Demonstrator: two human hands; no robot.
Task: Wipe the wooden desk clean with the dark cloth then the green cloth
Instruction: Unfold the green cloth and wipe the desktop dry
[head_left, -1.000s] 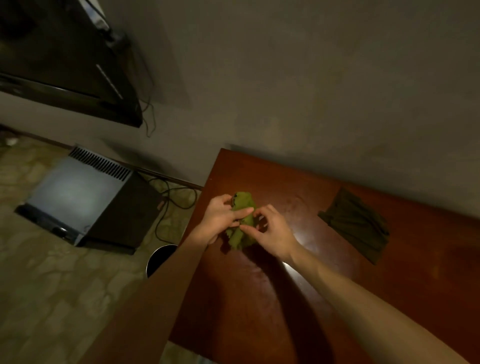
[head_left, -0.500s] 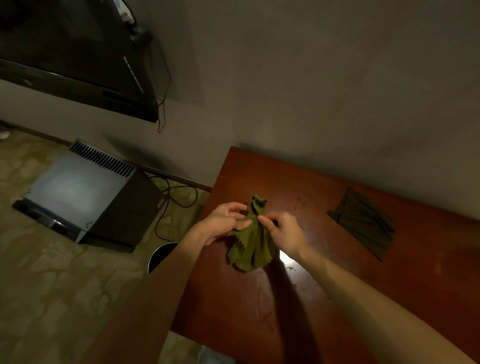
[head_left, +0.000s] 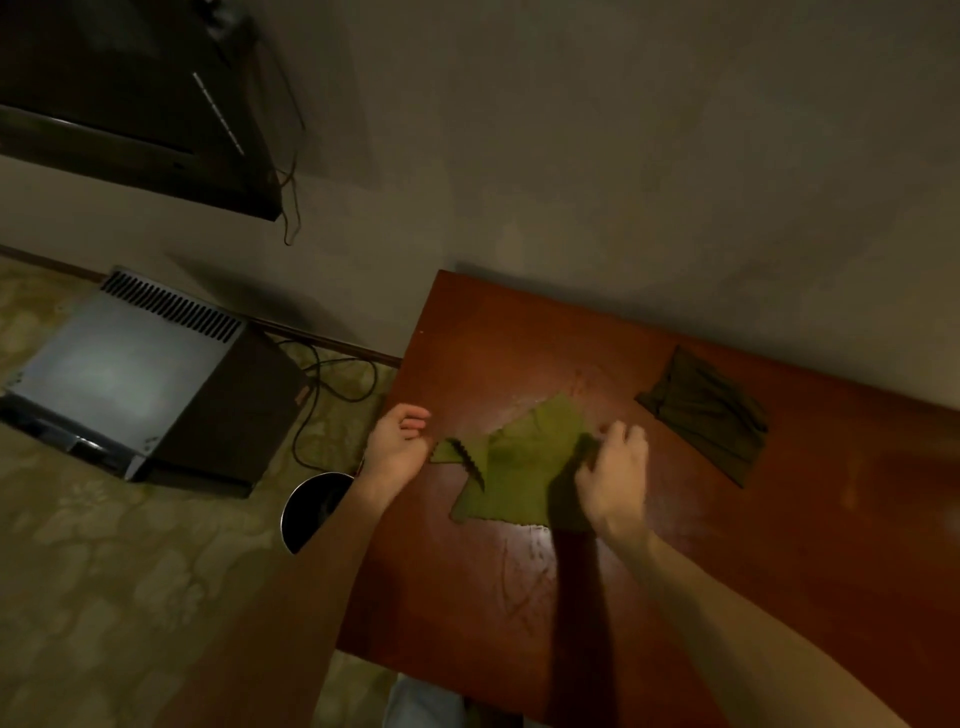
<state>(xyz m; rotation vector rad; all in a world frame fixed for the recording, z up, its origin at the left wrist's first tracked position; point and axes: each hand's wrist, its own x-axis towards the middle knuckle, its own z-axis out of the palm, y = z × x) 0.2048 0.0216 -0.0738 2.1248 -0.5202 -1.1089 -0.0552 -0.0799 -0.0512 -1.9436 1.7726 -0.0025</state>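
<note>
The green cloth (head_left: 522, 460) is stretched out just above the reddish wooden desk (head_left: 519, 597) near its left end. My left hand (head_left: 397, 444) pinches the cloth's left corner at the desk's left edge. My right hand (head_left: 615, 475) grips the cloth's right side, its fingers closed over the fabric. The dark cloth (head_left: 709, 410) lies folded and flat on the desk to the right, near the wall, apart from both hands.
The desk stands against a grey wall. Left of it on the patterned floor are a round dark bin (head_left: 314, 506), a grey box with vents (head_left: 135, 374) and loose cables (head_left: 332, 379). A dark screen (head_left: 130, 93) hangs on the wall at upper left.
My hands have pulled apart, spreading the bunched green cloth out wide over the desk. The dark cloth has not moved.
</note>
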